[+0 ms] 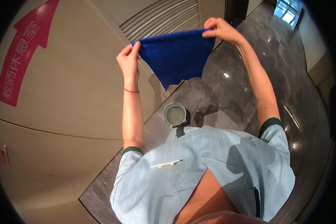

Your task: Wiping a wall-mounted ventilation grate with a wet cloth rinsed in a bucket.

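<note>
A blue cloth (177,56) hangs spread between my two raised hands, its top edge stretched and its lower edge uneven. My left hand (131,57) pinches the top left corner between thumb and fingers; a red cord is around that wrist. The top right corner is gripped by my right hand (217,29). Below the cloth, on the floor close to my body, stands a grey-green bucket (175,114) with cloudy liquid in it. Neither hand touches the bucket.
A beige wall (81,72) with a pink arrow sign (28,53) bearing writing runs along the left. A louvred metal grille (162,19) is behind the cloth. Dark, shiny floor tiles (226,92) extend to the right, towards a bright window (288,12).
</note>
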Tool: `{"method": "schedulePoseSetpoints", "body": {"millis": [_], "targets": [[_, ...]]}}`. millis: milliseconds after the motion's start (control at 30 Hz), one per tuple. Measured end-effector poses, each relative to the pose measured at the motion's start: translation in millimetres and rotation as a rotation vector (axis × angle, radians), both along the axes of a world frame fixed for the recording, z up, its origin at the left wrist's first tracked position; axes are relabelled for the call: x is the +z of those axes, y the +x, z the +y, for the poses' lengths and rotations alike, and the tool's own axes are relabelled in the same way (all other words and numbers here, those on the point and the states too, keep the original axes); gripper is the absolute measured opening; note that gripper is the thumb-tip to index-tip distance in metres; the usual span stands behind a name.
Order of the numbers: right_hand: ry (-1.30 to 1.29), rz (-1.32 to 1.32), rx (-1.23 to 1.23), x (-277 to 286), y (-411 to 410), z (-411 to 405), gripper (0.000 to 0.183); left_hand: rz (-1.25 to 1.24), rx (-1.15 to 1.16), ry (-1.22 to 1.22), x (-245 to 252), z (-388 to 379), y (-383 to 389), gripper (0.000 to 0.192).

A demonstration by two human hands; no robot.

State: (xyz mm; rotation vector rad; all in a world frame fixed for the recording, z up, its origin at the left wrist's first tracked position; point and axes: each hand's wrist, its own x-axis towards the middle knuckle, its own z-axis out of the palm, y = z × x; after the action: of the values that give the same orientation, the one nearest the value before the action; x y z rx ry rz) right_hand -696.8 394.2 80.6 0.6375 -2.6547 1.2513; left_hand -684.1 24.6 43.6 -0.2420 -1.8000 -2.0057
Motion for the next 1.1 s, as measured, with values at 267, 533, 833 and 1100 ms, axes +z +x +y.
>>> {"method": "schedulePoseSetpoints", "body": {"millis": [267, 533, 833, 1100], "targets": [[-1.18, -0.993, 0.306, -208.3, 47.8, -73.8, 0.052, -0.682, -0.714, 0.616, -173.5, 32.4, 68.2, 0.068], [-1.132, -1.007, -0.116, -266.8, 55.8, -56.5, 0.021, -0.935, -0.582, 0.222, -228.2, -31.5, 82.7, 0.037], [-0.949, -0.774, -0.192, -250.6, 58.7, -74.1, 0.019, -0.941, -0.24, 0.325, -237.2, -50.5, 67.5, 0.031], [-0.807, -0.426, -0.194, -224.4, 67.2, -66.8, 0.02, -0.439, -0.308, -0.161, -155.7, -50.2, 73.4, 0.039]]}}
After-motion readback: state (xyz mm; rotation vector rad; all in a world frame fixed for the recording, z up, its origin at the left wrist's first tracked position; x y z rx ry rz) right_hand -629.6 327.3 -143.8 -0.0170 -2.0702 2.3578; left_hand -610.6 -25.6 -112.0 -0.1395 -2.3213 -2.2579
